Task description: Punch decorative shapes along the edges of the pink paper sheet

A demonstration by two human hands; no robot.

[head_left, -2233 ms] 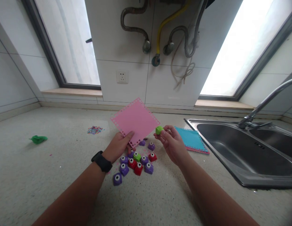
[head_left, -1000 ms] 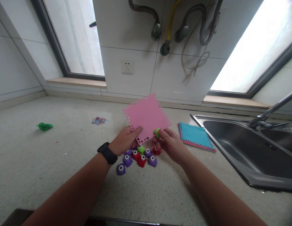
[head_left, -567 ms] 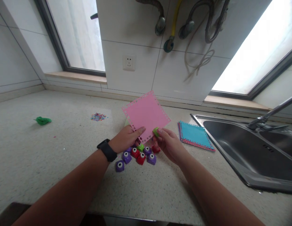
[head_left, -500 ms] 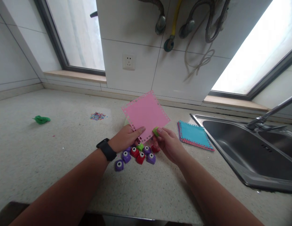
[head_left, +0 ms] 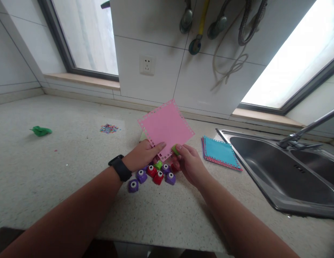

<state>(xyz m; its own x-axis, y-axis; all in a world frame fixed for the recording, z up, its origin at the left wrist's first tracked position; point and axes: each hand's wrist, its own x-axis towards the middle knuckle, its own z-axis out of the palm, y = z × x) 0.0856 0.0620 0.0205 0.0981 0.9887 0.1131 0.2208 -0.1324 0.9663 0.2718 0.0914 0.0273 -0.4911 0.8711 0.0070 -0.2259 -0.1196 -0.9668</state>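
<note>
A pink sheet of paper (head_left: 168,125) with small shapes cut along its edges is held tilted above the counter. My left hand (head_left: 143,154), with a dark watch on the wrist, pinches its lower left edge, thumb on top. At the lower right edge my right hand (head_left: 190,161) grips a green craft punch (head_left: 175,149), its thumb pressed on the punch against the paper. Below the paper lie several more punches: a purple punch (head_left: 133,185), a red punch (head_left: 158,177) and another green punch (head_left: 158,165) among them. The left fingers under the sheet are partly hidden.
A stack of punched paper sheets, blue on top (head_left: 222,152), lies right of my hands beside a steel sink (head_left: 263,168) with a faucet (head_left: 296,141). Colourful paper scraps (head_left: 109,128) and a crumpled green thing (head_left: 41,131) rest on the counter at left.
The green punch has shifted slightly left along the paper's lower right edge with my right hand. The whole view has moved a little; both hands keep their hold.
</note>
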